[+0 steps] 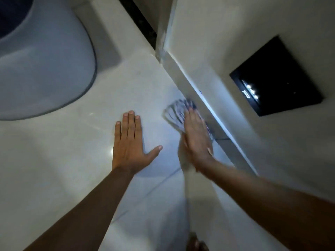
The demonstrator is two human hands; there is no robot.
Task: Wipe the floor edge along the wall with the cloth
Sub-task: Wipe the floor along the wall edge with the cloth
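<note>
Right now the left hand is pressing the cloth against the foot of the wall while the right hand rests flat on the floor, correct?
Not quite: the hands are swapped. The head view shows the right hand pressing the cloth against the foot of the wall, while the left hand rests flat on the floor.

I see my left hand [129,144] flat on the floor [54,169], left of my right hand [196,140]. The right lies on the cloth [175,112], which sits on the floor against the wall [226,42]. The toilet [41,66] stands far left. A panel [277,77] is set in the wall, right of the cloth.
</note>
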